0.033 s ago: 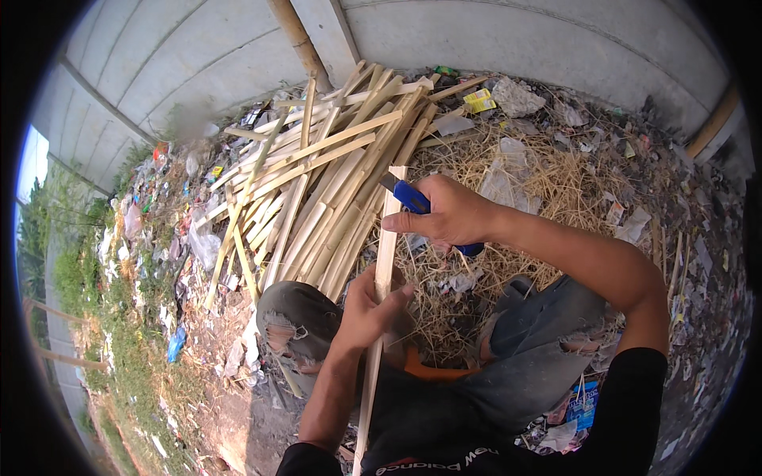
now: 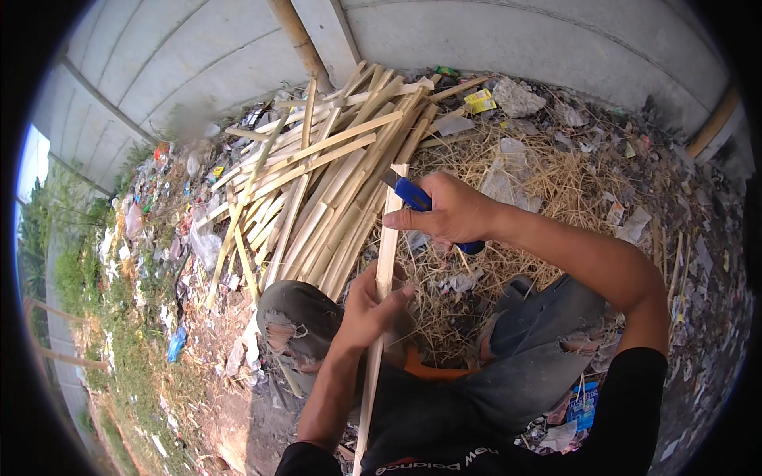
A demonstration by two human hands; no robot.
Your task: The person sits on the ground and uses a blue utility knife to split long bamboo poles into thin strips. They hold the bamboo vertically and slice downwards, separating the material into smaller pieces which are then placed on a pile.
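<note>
My left hand [image 2: 370, 311] is closed around the middle of a pale split bamboo strip [image 2: 386, 255]. The strip runs upward from my lap, its lower end against my dark shirt. A blue utility knife [image 2: 413, 195] is gripped in my right hand [image 2: 454, 209], its blade lying across the strip close to the top end. My right thumb presses on the strip just below the blade. The knife's rear end shows under my palm; the middle of its handle is hidden by my fingers. Beyond both hands lies a pile of split bamboo strips [image 2: 317, 214].
Dry straw-like shavings [image 2: 556, 190] cover the ground to the right of the pile, mixed with plastic litter. A grey panel wall [image 2: 508, 40] stands behind, with a bamboo pole [image 2: 300, 40] leaning there. Grass and rubbish spread at left. My bent knees [image 2: 298, 317] flank the work.
The knife and my right hand have shifted very slightly along the strip's top end. My left hand's grip looks the same.
</note>
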